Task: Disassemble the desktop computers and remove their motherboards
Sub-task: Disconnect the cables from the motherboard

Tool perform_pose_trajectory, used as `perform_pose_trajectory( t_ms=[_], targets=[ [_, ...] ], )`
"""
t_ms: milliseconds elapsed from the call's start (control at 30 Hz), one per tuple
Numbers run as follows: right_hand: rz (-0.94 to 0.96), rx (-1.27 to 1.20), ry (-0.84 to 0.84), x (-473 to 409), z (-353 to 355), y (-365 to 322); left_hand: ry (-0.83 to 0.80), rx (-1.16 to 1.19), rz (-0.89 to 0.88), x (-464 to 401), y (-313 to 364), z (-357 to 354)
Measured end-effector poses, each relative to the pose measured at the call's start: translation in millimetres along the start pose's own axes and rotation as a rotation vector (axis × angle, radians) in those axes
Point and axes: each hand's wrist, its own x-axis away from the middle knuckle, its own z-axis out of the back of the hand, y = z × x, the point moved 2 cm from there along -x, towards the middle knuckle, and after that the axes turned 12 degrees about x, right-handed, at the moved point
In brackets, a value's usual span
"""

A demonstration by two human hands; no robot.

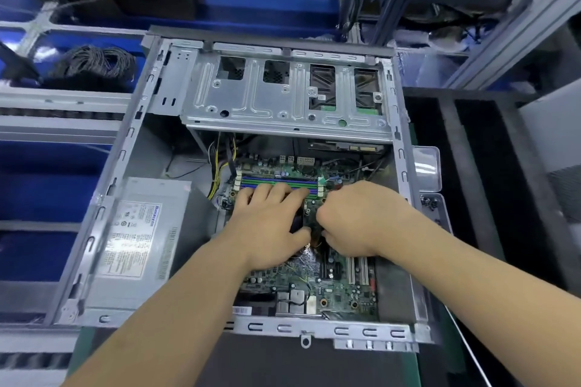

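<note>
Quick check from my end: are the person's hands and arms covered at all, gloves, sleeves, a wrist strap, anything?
No. The left hand and right hand are bare: no gloves, rings, watch or wrist strap shows. Both forearms are uncovered right down to the bottom frame edge, so no sleeve is visible.

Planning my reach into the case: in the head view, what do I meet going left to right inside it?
Power supply → left hand → right hand → white expansion slots → case right wall.

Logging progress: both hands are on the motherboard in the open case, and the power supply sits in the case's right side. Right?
Not quite. The head view shows the power supply in the case's left side. The left hand and right hand are indeed on the motherboard in the open case.
</note>
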Motion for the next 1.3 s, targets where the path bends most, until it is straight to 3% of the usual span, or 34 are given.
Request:
perform_pose_trajectory(
  t_ms=[400, 700, 833, 933, 1000, 1133, 1300],
  targets=[
    [-0.082, 0.083, -0.02, 0.9, 1.1, -3.2, -0.029, 0.001, 0.018, -2.6, 0.3, -0.2],
    [-0.507, -0.142, -0.029, 13.7, 0.0, -53.3, -0.055, 0.015, 0.002, -7.9, -0.1, 1.5],
    [-0.68, -0.069, 0.02, 23.7, 4.6, -40.9, -0.038, -0.014, -0.017, -3.6, 4.4, 8.0],
    [-0.728, -0.099, -0.074, 28.2, 1.1, -46.2, 0.034, -0.135, -0.086, 3.8, 9.0, 13.4],
    [-0.757, -0.118, -0.147, 23.8, -4.0, -46.7, -0.005, -0.157, -0.082, 9.3, 9.9, 14.1],
    [-0.939, -0.411, -0.126, 6.6, -22.5, -20.2, -0.097, -0.108, -0.043, 15.5, 9.6, 12.9],
    [-0.678, -0.517, -0.048, -16.5, -23.0, -18.8, -0.216, -0.117, 0.046, 14.5, 14.1, 6.9]
  ],
)
